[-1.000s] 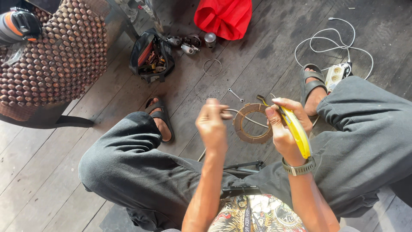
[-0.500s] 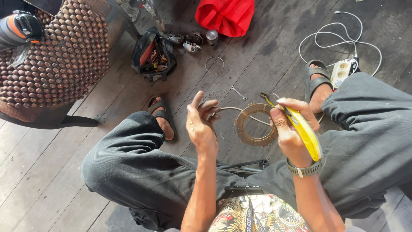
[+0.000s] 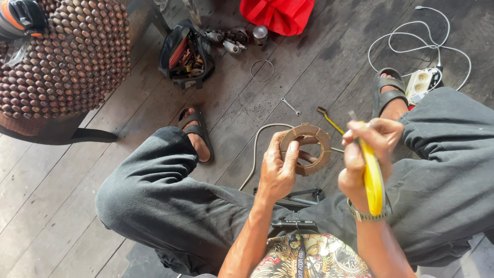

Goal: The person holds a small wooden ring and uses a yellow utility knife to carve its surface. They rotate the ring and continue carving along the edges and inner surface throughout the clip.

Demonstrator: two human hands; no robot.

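left hand (image 3: 278,170) grips brown friction ring (image 3: 307,149), centre frame | right hand (image 3: 366,149) clasps yellow-handled tool (image 3: 372,177) | steady the ring, work gently

My left hand (image 3: 278,172) grips a brown, notched friction ring (image 3: 307,149), thumb across its rim. My right hand (image 3: 368,154) clutches a yellow-handled tool (image 3: 372,180). Below on the wooden plank floor (image 3: 103,134) lie a small metal wrench (image 3: 290,106) and an open black tool bag (image 3: 186,55).
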